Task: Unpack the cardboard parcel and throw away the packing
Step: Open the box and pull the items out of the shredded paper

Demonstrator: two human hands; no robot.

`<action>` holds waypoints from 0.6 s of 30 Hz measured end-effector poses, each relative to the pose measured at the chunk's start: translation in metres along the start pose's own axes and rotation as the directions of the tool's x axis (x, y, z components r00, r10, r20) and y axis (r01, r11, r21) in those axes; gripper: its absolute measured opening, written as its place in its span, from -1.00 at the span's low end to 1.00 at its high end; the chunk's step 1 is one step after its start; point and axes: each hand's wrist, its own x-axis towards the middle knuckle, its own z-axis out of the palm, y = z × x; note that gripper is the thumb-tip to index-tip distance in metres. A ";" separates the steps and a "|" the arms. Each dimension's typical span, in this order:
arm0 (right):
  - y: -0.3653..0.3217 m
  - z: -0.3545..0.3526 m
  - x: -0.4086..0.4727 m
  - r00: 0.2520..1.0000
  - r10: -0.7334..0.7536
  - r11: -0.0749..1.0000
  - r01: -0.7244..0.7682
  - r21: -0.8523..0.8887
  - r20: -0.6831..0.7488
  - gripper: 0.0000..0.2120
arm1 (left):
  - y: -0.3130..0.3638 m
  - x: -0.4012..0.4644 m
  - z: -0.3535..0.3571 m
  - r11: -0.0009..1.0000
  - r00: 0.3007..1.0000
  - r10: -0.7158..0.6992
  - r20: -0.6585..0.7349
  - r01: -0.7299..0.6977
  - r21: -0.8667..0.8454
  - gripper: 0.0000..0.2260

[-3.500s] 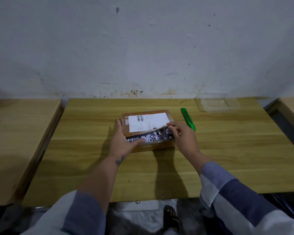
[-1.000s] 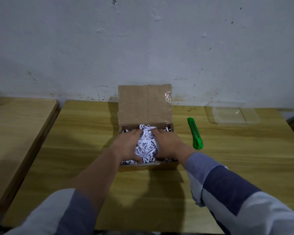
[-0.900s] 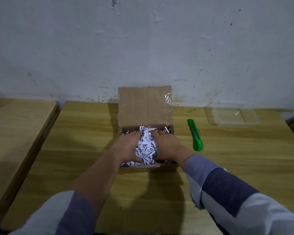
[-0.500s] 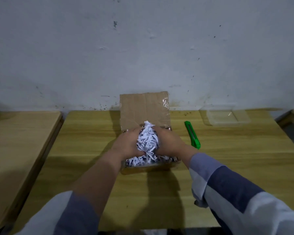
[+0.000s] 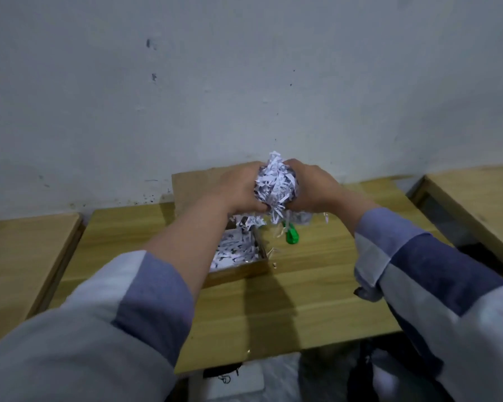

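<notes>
The open cardboard parcel [image 5: 238, 271] lies on the wooden table [image 5: 302, 300], its lid flap [image 5: 192, 187] standing up at the back. More shredded paper [image 5: 234, 250] lies inside it. Above the parcel's right side, my left hand [image 5: 238, 187] and my right hand [image 5: 311, 187] together grip a bundle of shredded paper packing [image 5: 276, 188], pressed between them. Loose strips hang from the bundle. Whatever else the parcel holds is hidden under the shreds.
A green utility knife [image 5: 291, 235] lies on the table right of the parcel, partly hidden behind the bundle. A few stray shreds [image 5: 273, 252] lie by the parcel's right edge. Other wooden tables stand at the left [image 5: 21, 256] and right [image 5: 476, 195].
Both hands have lifted the bundle of shredded paper up out of the parcel and slightly right. The view has tilted, so the table sits lower in the frame.
</notes>
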 end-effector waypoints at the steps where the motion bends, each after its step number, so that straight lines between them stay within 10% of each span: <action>1: 0.012 -0.009 -0.007 1.000 0.009 1.000 -0.009 -0.005 -0.005 -0.24 | 0.014 0.007 0.005 1.000 1.000 0.009 0.002 -0.009 0.007 -0.23; 18: 0.205 0.046 -0.136 0.961 0.090 0.952 -0.160 0.260 0.262 -0.32 | 0.129 0.006 0.220 0.990 0.966 -0.131 0.225 0.138 -0.017 -0.17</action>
